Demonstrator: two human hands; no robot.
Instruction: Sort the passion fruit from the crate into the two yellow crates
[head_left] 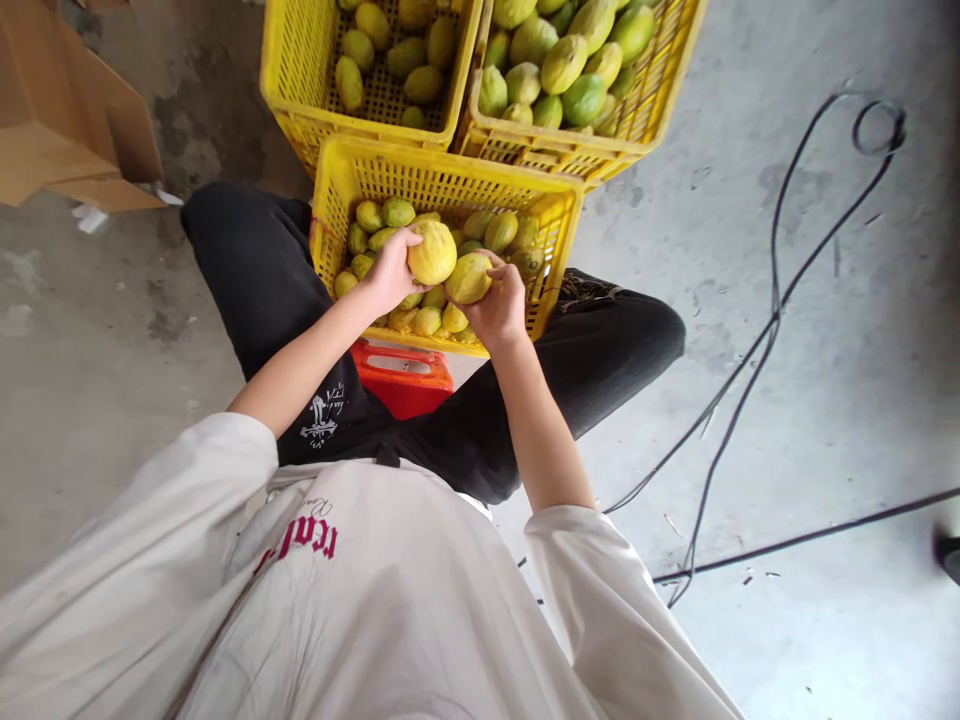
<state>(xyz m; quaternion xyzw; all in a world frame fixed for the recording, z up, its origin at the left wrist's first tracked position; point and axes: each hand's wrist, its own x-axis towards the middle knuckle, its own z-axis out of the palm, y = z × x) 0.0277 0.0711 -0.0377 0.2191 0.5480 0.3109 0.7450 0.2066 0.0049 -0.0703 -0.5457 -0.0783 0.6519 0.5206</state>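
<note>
My left hand (393,268) is closed around a plump, bright yellow fruit (433,253) with faint ridges. Just beside it, my right hand (498,300) grips a greener yellow oval fruit (469,279), its fingers wrapped round the far side. They look like small papayas, though I cannot tell the kind for sure. Both are held close together above a yellow plastic crate (450,170) between my knees. Inside that crate lie several more green and yellow fruits (501,232), partly hidden by my hands.
Beyond the near crate stand two more yellow crates, the left one (300,60) and the right one (660,90), both holding similar fruit. A red plastic stool (409,395) shows below. An opened cardboard box (67,120) lies left; a black cable (776,320) loops across the concrete floor (847,400).
</note>
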